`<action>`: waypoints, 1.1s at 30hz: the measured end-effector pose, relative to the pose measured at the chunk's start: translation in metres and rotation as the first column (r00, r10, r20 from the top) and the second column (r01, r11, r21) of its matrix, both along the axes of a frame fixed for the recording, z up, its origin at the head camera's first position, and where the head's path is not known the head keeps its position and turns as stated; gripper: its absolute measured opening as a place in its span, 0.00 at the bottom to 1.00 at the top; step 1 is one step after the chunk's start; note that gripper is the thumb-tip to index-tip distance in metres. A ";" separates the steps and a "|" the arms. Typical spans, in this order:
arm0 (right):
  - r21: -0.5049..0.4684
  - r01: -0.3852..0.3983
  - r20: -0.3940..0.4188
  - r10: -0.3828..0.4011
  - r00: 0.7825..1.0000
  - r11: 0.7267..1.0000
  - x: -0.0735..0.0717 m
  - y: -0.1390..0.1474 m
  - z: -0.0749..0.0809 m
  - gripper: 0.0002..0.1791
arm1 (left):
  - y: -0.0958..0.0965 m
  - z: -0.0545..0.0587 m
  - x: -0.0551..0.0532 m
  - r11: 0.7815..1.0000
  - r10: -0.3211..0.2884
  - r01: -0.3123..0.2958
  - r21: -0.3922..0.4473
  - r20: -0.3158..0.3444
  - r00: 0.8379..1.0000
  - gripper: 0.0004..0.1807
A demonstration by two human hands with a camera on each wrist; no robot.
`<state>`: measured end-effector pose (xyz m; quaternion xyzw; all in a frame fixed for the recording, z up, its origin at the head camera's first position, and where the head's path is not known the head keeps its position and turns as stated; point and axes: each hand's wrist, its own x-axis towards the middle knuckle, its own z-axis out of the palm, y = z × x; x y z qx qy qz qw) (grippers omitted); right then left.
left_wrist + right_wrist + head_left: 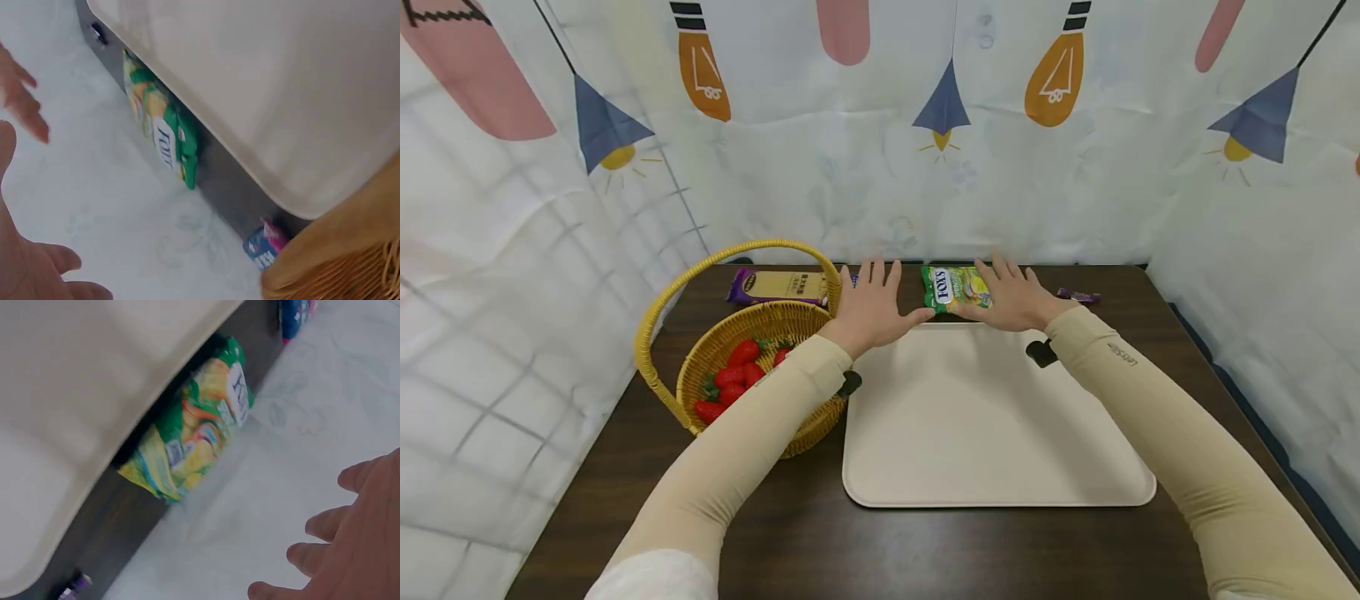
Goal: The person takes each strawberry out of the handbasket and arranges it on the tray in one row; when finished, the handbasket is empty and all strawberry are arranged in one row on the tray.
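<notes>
Both hands reach out with fingers spread, holding nothing. My left hand [874,310] is over the far left corner of a beige tray [992,417], beside the basket handle. My right hand [1013,297] hovers by the tray's far edge and overlaps the right end of a green Fox's candy bag [951,287] in the head view. Seen from the right wrist, that candy bag [194,425] lies between the tray rim and the white cloth. A small blue and pink packet [265,244] lies near the tray corner, mostly hidden behind my left hand in the head view.
A yellow wicker basket [700,367] with a tall handle stands left of the tray, holding several red strawberries [730,385]. Behind it lies a purple and gold packet [778,286]. A small purple wrapped piece [1078,296] sits at the back right. White printed cloth [865,183] encloses the table.
</notes>
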<state>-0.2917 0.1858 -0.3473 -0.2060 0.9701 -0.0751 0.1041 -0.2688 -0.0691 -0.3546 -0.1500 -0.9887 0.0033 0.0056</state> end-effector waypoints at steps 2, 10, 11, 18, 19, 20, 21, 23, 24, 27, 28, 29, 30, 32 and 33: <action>-0.030 -0.002 0.012 0.002 1.000 1.000 0.009 0.003 -0.009 0.56 | -0.003 -0.003 0.014 0.999 -0.018 0.017 0.029 0.017 1.000 0.57; -0.294 0.014 0.044 -0.001 0.999 0.956 0.056 0.008 -0.057 0.49 | -0.018 -0.015 0.076 0.975 -0.113 0.107 0.195 0.020 0.993 0.52; -0.317 0.014 0.041 -0.001 0.999 0.948 0.062 0.008 -0.062 0.48 | -0.021 -0.016 0.083 0.970 -0.119 0.112 0.217 0.017 0.993 0.51; -0.491 -0.005 0.009 0.011 1.000 0.871 0.098 -0.005 -0.088 0.36 | -0.054 -0.023 0.132 0.936 -0.111 0.116 0.333 -0.034 0.993 0.39; -0.523 -0.010 0.005 0.015 1.000 0.852 0.102 -0.008 -0.091 0.33 | -0.060 -0.025 0.137 0.927 -0.095 0.109 0.360 -0.058 0.994 0.37; -0.555 -0.012 0.006 0.018 1.000 0.832 0.106 -0.011 -0.093 0.31 | -0.066 -0.026 0.142 0.914 -0.070 0.101 0.394 -0.092 0.993 0.34; -0.584 -0.013 0.007 0.021 1.000 0.812 0.108 -0.014 -0.095 0.30 | -0.073 -0.027 0.146 0.896 -0.038 0.093 0.434 -0.133 0.990 0.31; -0.632 -0.014 0.009 0.025 1.000 0.775 0.112 -0.023 -0.097 0.27 | -0.088 -0.027 0.154 0.850 0.042 0.090 0.519 -0.237 0.971 0.24; -0.652 -0.014 0.010 0.028 1.000 0.758 0.114 -0.028 -0.097 0.25 | -0.096 -0.027 0.157 0.822 0.087 0.098 0.561 -0.293 0.952 0.21; -0.702 -0.008 0.016 0.027 0.999 0.712 0.115 -0.043 -0.095 0.22 | -0.118 -0.025 0.163 0.726 0.216 0.171 0.666 -0.457 0.863 0.14; -0.718 -0.008 0.017 0.028 0.999 0.696 0.114 -0.049 -0.093 0.21 | -0.125 -0.024 0.165 0.695 0.253 0.207 0.688 -0.505 0.825 0.13; -0.729 -0.005 0.018 0.026 0.999 0.684 0.114 -0.054 -0.090 0.20 | -0.130 -0.022 0.167 0.663 0.288 0.246 0.707 -0.545 0.788 0.13; -0.743 0.000 0.021 0.023 1.000 0.670 0.116 -0.061 -0.083 0.19 | -0.135 -0.020 0.168 0.635 0.321 0.287 0.718 -0.582 0.747 0.12; -0.765 0.012 0.032 0.018 0.999 0.643 0.119 -0.075 -0.068 0.17 | -0.140 -0.013 0.173 0.572 0.387 0.383 0.725 -0.651 0.653 0.11; -0.776 0.024 0.044 0.016 0.999 0.630 0.120 -0.081 -0.061 0.16 | -0.141 -0.011 0.174 0.539 0.425 0.433 0.723 -0.677 0.601 0.11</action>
